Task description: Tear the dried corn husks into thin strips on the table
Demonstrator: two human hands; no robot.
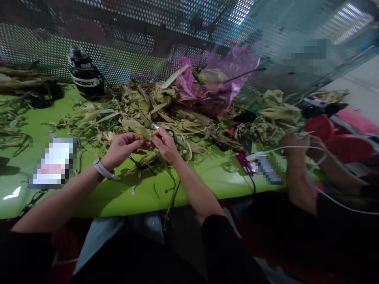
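Note:
My left hand (126,148), with a pale band on its wrist, is closed in a pinch above the table. Close beside it, my right hand (166,146) also has its fingers pressed together, and the fingertips of both nearly meet. Whatever lies between them is too small to make out. Just behind my right hand show the metal tip and dark handle of what looks like a pair of scissors (155,126); I cannot tell if the hand touches it. Dried corn husks (142,100) are heaped beyond both hands, and thin stems (173,197) hang over the table's edge.
A green table (118,201) runs along a perforated metal panel (124,43). On it are a black bottle (85,75), a pink plastic bag (213,94), a phone (53,161) and a second phone (269,169) beside a white cable. Another person's hands (296,144) work at the right near red stools (349,148).

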